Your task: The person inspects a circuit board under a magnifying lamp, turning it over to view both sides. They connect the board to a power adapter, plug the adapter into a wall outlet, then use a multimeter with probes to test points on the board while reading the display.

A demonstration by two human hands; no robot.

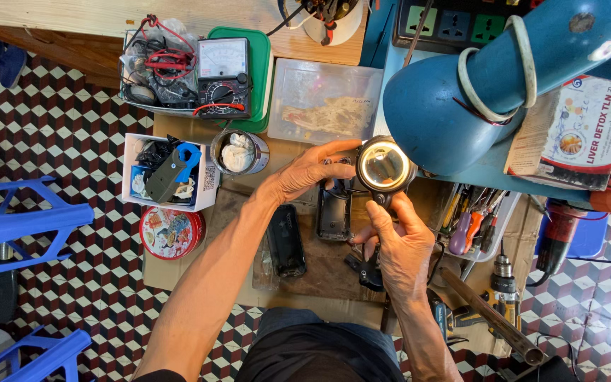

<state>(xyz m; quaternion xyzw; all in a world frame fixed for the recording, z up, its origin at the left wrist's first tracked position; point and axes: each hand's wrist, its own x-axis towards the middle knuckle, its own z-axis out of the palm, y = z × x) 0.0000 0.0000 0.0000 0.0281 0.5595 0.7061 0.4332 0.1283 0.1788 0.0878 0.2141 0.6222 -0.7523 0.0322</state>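
— So, which way is the lighted magnifier [385, 167] pointing?
— Lens facing up, handle running down toward the person; the right hand [399, 244] is gripping it, beneath the blue lamp [489, 85]. The left hand [312, 170] is grasping something small, unclear.

Blue lamp [503, 78], green tray [262, 64], red-white-black checkered floor [58, 134].

Two bare forearms, no sleeves visible below the elbow, lean and sinewy with raised veins. Left hand [312, 170] and right hand [399, 244]: no gloves, rings or watch; knuckles creased. Dark trousers at the lap, a dark sleeve edge near the left upper arm
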